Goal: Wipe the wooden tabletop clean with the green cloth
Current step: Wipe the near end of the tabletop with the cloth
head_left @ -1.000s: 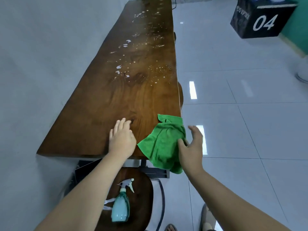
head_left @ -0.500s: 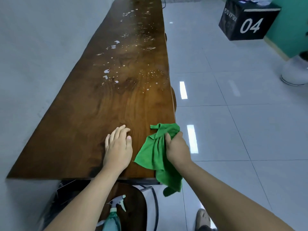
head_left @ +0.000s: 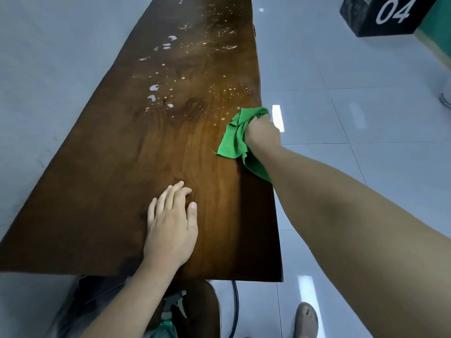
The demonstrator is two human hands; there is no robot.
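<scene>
A long dark wooden tabletop (head_left: 117,167) runs away from me, narrow at the far end. White foam blobs and droplets (head_left: 154,88) speckle its middle and far stretch. My right hand (head_left: 262,132) is closed on the bunched green cloth (head_left: 233,140) and presses it on the wood at the right edge, just short of the nearest droplets. My left hand (head_left: 172,225) lies flat on the near part of the table, fingers together, holding nothing.
A grey wall (head_left: 48,57) runs along the table's left side. Glossy tiled floor (head_left: 366,118) lies to the right, with a black box marked 04 (head_left: 388,15) far back. Below the near edge stand a dark stool (head_left: 202,313) and a spray bottle (head_left: 168,320).
My right hand took hold of the cloth at the near right corner and carried it forward along the right edge towards the droplets. My left hand stayed flat on the wood.
</scene>
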